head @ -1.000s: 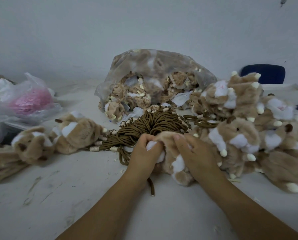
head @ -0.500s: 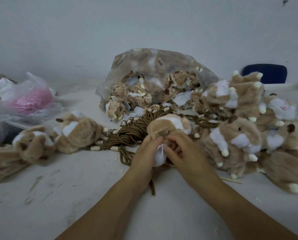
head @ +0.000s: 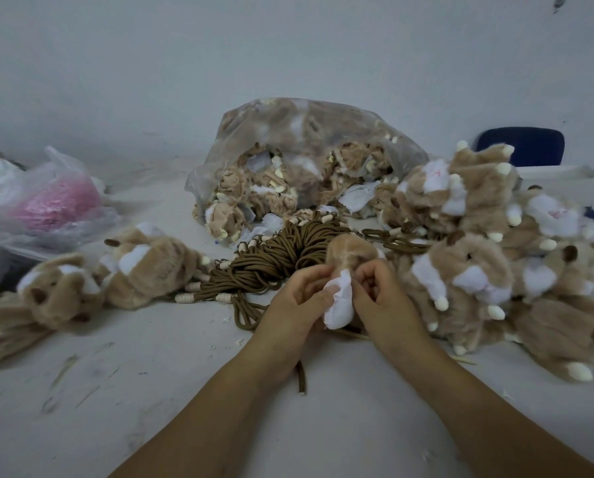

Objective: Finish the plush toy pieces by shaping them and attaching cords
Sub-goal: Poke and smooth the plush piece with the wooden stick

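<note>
Left hand [head: 293, 307] and right hand [head: 383, 301], fingers curled, pinch a tan-and-white plush piece [head: 347, 251] just in front of the brown cord bundle [head: 281, 253]. Right of the bundle lies a plush toy heap [head: 478, 263]; behind it, a clear bag [head: 288, 132] of pieces.

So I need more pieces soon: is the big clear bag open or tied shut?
Open. The bag has its mouth toward the person; tan pieces spill from it onto the table.
</note>
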Tool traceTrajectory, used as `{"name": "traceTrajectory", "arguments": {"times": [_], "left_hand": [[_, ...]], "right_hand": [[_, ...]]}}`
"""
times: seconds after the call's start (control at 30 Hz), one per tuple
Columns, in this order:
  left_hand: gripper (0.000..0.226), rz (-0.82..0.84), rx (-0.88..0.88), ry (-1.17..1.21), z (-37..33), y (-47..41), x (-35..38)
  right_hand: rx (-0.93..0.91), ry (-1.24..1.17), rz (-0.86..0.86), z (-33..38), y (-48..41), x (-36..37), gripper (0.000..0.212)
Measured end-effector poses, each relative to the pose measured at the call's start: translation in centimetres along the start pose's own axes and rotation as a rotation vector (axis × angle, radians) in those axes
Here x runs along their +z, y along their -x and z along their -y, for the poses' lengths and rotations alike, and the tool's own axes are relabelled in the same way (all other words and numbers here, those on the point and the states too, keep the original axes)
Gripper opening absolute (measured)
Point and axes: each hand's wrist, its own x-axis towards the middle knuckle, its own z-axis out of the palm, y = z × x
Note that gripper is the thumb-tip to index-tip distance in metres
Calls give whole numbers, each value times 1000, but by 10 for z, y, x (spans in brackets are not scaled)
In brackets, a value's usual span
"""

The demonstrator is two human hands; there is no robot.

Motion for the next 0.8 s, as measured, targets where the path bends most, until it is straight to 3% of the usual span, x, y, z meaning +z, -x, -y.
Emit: {"name": "traceTrajectory", "arguments": {"times": [0.13, 0.4, 0.67, 0.8], "left_hand": [[50, 6, -46, 14, 2, -2, -5], [29, -38, -59, -67, 6, -7, -8], [12, -385, 78, -323, 7, -8, -7], [11, -423, 112, -398, 8, -7, -6]], "right_hand": [[-22, -45, 86, 1, 2, 0, 16], [-48, -44, 129, 1, 2, -2, 20], [-283, 151, 280, 16, 11, 5, 13], [-258, 185, 328, 16, 10, 4, 12]]}}
